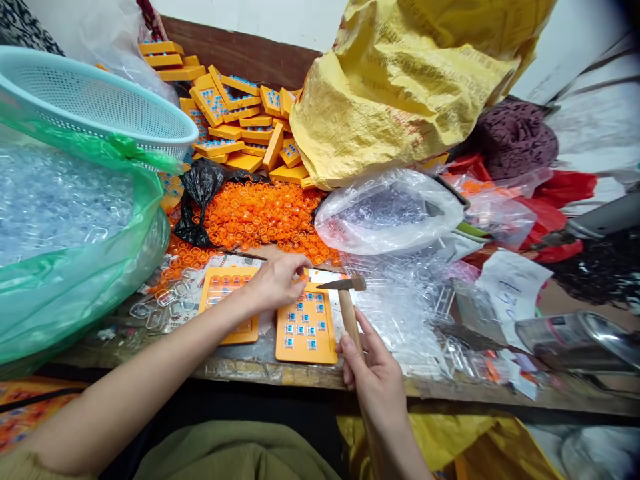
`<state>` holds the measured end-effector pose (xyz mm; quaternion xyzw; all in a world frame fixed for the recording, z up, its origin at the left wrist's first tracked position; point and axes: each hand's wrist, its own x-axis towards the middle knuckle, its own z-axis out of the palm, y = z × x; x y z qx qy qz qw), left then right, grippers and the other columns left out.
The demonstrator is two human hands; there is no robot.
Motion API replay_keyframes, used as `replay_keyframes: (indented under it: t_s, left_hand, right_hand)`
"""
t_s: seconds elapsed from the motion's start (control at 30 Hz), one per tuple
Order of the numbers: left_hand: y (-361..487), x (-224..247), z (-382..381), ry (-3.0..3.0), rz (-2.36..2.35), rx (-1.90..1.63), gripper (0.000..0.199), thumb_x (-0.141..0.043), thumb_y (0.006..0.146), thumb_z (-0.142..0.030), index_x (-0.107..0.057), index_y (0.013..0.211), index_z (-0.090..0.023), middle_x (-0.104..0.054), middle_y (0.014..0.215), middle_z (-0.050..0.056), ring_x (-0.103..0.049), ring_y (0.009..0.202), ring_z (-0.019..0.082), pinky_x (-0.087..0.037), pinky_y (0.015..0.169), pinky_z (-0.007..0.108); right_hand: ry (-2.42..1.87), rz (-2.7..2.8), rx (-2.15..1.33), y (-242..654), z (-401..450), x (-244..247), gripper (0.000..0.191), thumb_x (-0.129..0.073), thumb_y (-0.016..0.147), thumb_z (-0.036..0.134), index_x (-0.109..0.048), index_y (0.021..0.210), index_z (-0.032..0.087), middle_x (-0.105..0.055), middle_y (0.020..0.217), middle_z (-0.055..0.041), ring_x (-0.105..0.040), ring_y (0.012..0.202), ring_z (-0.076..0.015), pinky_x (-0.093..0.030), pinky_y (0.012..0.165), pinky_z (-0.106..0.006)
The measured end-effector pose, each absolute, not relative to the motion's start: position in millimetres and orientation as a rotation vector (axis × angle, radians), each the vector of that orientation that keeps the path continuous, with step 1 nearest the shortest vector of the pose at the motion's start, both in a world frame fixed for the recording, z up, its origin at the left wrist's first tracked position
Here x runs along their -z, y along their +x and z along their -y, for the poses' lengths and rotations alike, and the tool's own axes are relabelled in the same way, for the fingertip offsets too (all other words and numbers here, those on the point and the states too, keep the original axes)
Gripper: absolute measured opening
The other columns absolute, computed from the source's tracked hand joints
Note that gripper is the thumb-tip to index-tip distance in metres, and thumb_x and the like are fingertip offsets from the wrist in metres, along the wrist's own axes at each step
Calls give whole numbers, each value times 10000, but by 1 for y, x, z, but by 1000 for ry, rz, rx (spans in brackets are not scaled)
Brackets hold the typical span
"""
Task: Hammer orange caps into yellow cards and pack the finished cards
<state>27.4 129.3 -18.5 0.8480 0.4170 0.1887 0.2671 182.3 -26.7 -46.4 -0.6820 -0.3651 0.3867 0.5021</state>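
My right hand (373,363) grips the wooden handle of a small hammer (346,303), whose metal head points left over a yellow-orange board (300,353). That board lies flat near the table's front edge and bears rows of small blue-centred pieces. Above its top edge, my left hand (277,280) is closed in a pinch; what is between the fingertips, possibly something small and orange, cannot be made out. A second yellow-orange board (207,287) with clear pieces lies to the left, partly hidden under my left wrist.
Behind the boards is a heap of orange rings (260,210), with stacked yellow-orange blocks (225,133) beyond. Clear parts fill a green bag (145,233) at left and a white bag (330,230). A blue basket (150,127), yellow sack (390,113) and metal mug (565,340) stand around.
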Motion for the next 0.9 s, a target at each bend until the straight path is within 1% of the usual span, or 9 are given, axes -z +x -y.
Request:
replay_keyframes:
  t_s: [0.13, 0.23, 0.3, 0.37, 0.5, 0.6, 0.67, 0.77, 0.9]
  left_hand:
    - [33, 22, -108, 2162, -988, -539, 487, -568, 720, -124, -548, 1206, -166, -693, 931, 46, -634, 865, 195, -501, 805, 330]
    - [35, 26, -108, 2090, -1005, -543, 549, -575, 699, -107, -531, 1240, -189, -703, 899, 24, -649, 841, 187, -502, 797, 319]
    - [36, 28, -109, 2014, -1035, -559, 572, -587, 680, -96, -540, 1243, -189, -712, 872, 17, -659, 810, 180, -506, 778, 303]
    - [37, 30, -109, 1931, -1080, -572, 599, -597, 656, -77, -553, 1242, -192, -720, 861, 13, -667, 793, 178, -511, 762, 290]
    - [39, 30, -105, 1799, -1130, -586, 667, -602, 640, -57, -530, 1283, -219, -731, 861, 4, -674, 786, 171, -519, 703, 259]
    - [36, 25, -110, 1778, -1063, -529, 722, -667, 616, -64, -498, 1310, -171, -732, 912, 42, -675, 770, 166, -528, 666, 248]
    - [30, 21, -122, 1861, -1070, -471, 630, -716, 622, -116, -566, 1234, -132, -732, 929, 67, -675, 772, 165, -533, 672, 251]
    - [23, 19, -148, 2016, -1253, -482, 307, -626, 751, -179, -685, 1046, -120, -731, 944, 94, -674, 827, 191, -524, 778, 305]
    - [24, 25, -176, 2127, -1417, -495, 264, -571, 777, -162, -717, 996, -147, -715, 1026, 114, -650, 954, 254, -474, 895, 369]
  right_hand:
    - [-1706, 1054, -778, 190, 27, 41, 563, -607, 814, 437, -528, 1327, 220, -691, 744, -21, -582, 500, -135, -489, 429, -250]
    - [-1719, 1200, -624, 194, 29, 33, 503, -577, 841, 399, -542, 1317, 238, -728, 964, -59, -689, 763, -211, -576, 607, -308]
    - [-1724, 1321, -539, 194, 30, 30, 460, -549, 863, 363, -549, 1309, 247, -698, 1118, -61, -679, 952, -237, -574, 759, -333]
    - [-1760, 1462, -507, 193, 32, 29, 426, -515, 882, 328, -558, 1299, 257, -662, 1203, -52, -650, 1052, -240, -550, 842, -332]
    - [-1864, 1603, -514, 191, 34, 31, 425, -449, 907, 309, -528, 1323, 272, -630, 1254, -43, -642, 1080, -234, -546, 850, -324]
    - [-1875, 1582, -532, 192, 32, 35, 438, -443, 911, 322, -509, 1338, 250, -599, 1294, -45, -609, 1134, -234, -530, 886, -329]
    - [-1871, 1555, -553, 192, 31, 37, 448, -440, 913, 330, -502, 1345, 224, -581, 1313, -53, -582, 1169, -234, -519, 909, -334]
    - [-1864, 1526, -585, 191, 30, 38, 461, -433, 915, 338, -499, 1346, 189, -567, 1326, -70, -558, 1197, -243, -502, 940, -354]
    - [-1862, 1515, -613, 190, 26, 36, 485, -430, 915, 350, -477, 1361, 165, -530, 1357, -80, -522, 1233, -249, -457, 999, -390]
